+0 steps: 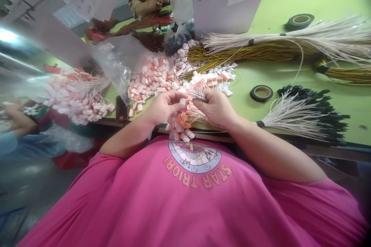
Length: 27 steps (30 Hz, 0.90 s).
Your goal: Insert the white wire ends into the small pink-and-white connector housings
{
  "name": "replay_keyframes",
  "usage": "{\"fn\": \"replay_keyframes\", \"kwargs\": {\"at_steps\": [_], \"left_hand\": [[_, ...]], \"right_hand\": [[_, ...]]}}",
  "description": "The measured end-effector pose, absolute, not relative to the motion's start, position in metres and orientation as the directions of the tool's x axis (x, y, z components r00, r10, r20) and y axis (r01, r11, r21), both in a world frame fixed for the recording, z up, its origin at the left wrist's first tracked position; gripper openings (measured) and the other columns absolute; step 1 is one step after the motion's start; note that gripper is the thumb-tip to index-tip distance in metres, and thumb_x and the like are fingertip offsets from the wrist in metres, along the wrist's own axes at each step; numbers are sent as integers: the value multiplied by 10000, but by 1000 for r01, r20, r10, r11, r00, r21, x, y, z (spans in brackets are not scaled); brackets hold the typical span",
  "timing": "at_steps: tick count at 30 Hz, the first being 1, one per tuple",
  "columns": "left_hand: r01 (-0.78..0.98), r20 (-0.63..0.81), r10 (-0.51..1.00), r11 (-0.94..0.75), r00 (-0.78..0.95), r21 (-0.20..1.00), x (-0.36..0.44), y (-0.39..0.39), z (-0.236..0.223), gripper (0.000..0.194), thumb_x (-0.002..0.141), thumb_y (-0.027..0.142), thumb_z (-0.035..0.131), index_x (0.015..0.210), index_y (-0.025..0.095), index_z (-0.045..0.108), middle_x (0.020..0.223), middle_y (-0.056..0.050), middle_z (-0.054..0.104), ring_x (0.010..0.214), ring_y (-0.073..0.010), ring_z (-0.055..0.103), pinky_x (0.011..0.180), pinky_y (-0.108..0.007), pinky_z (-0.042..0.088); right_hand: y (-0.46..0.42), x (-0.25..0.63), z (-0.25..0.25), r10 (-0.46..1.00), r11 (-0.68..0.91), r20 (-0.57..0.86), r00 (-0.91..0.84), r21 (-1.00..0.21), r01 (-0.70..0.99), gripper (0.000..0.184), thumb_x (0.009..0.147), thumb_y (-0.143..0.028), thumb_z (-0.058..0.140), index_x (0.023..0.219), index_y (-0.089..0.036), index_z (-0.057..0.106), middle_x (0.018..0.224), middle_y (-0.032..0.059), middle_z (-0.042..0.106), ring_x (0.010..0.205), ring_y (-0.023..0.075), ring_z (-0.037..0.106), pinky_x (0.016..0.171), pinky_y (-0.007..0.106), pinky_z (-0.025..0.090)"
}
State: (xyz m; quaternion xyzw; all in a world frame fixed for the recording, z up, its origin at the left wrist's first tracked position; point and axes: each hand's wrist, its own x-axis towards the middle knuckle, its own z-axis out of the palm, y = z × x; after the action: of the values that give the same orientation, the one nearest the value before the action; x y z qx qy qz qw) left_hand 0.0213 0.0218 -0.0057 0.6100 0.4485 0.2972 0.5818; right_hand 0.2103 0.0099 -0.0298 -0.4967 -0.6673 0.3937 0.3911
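Between the thumb and fingers of my left hand [166,105] is a small white connector housing [183,101]. My right hand [216,107] is closed around a bunch of thin wires [197,93], their bare ends pointing up and toward my left hand. The hands are close together above the table's front edge. Below my left hand hang several white and orange connectors [180,125], joined to wires that run under my right hand. Just beyond the hands spreads a heap of loose white and orange connector housings [153,77].
A roll of black tape [261,93] and a wire bundle with black connectors [307,114] lie to the right. White wires [290,38] and yellow wires [261,52] stretch behind. At left are a plastic bag [116,61] and connector-tipped wires [78,96]. A co-worker's hand [157,0] shows opposite.
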Motion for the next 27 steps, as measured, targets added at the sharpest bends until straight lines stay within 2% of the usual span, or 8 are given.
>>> {"fn": "replay_keyframes", "kwargs": {"at_steps": [5, 8, 13, 17, 21, 27], "left_hand": [[387, -44, 929, -110, 368, 915, 25, 20, -8, 231, 715, 212, 715, 926, 135, 664, 759, -32, 669, 623, -94, 612, 549, -193, 511], [427, -7, 926, -167, 377, 889, 29, 19, -9, 214, 711, 205, 705, 908, 124, 682, 728, -36, 671, 615, -105, 612, 550, -210, 514], [430, -2, 929, -169, 370, 887, 30, 19, -9, 197, 716, 191, 692, 900, 119, 684, 777, -49, 690, 639, -107, 624, 584, -215, 525], [434, -29, 940, -129, 339, 892, 30, 19, -7, 194, 743, 201, 673, 919, 120, 676, 754, -49, 693, 604, -105, 628, 539, -208, 519], [469, -29, 937, -148, 349, 871, 34, 18, -5, 185, 721, 206, 697, 885, 121, 686, 720, -40, 683, 600, -103, 616, 537, -207, 505], [458, -83, 930, -98, 359, 883, 38, 18, -4, 138, 710, 155, 701, 845, 131, 687, 664, -19, 650, 565, -99, 590, 527, -226, 485]], "right_hand": [[8, 208, -31, 973, 193, 125, -193, -901, 388, 249, 770, -246, 512, 578, -194, 363, 538, -52, 313, 537, 81, 311, 495, 249, 245], [8, 206, -35, 973, 183, 113, -199, -907, 379, 240, 781, -283, 516, 591, -191, 401, 553, -43, 345, 555, 90, 328, 512, 256, 260], [10, 207, -37, 971, 181, 114, -212, -924, 336, 237, 788, -333, 535, 616, -177, 486, 570, -29, 421, 580, 101, 376, 535, 255, 287], [10, 209, -32, 969, 126, 52, -243, -946, 299, 245, 770, -286, 542, 570, -179, 450, 540, -38, 411, 535, 88, 361, 516, 254, 286], [8, 207, -30, 974, 162, 103, -204, -942, 295, 197, 758, -235, 514, 589, -186, 426, 561, -40, 402, 549, 89, 359, 526, 250, 298], [5, 205, -32, 974, 173, 109, -197, -922, 347, 168, 761, -252, 497, 614, -183, 451, 577, -21, 445, 572, 111, 404, 543, 259, 316]]}}
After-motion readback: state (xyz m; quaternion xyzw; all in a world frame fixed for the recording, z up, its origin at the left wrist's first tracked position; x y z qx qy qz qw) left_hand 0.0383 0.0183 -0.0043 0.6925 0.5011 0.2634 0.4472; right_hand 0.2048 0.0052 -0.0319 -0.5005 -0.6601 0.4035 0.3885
